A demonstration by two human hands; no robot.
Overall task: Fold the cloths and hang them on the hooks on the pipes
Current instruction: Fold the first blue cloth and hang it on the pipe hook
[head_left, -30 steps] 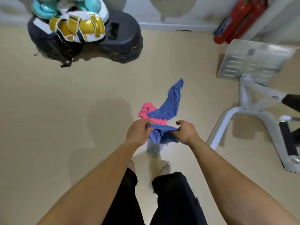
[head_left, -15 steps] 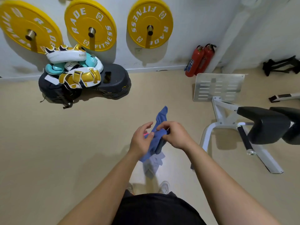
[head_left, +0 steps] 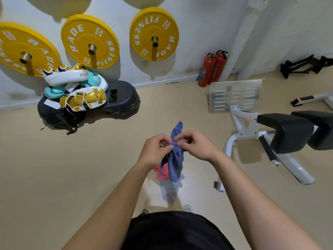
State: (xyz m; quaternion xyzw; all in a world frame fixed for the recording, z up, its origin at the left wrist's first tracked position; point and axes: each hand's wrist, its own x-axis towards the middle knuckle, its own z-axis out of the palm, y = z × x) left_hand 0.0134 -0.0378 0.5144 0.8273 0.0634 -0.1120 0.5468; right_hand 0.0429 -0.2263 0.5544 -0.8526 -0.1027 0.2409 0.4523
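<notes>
Blue cloth (head_left: pixel 175 159) now raised higher, both hands (head_left: pixel 177 147) still pinching it.

Both hands pinch a blue cloth above a beige gym floor.

The left hand (head_left: pixel 155 152) and right hand (head_left: pixel 195 145) grip the top of the blue cloth (head_left: pixel 175 159), which hangs bunched; a pink cloth (head_left: pixel 162 173) shows behind it. Far left, yellow plates (head_left: pixel 90 41) hang on the wall; right, a bench (head_left: pixel 286 132).

Beige floor (head_left: pixel 72 177) bears black pads (head_left: pixel 124 103), extinguishers (head_left: pixel 212 69), bench (head_left: pixel 288 132).
</notes>
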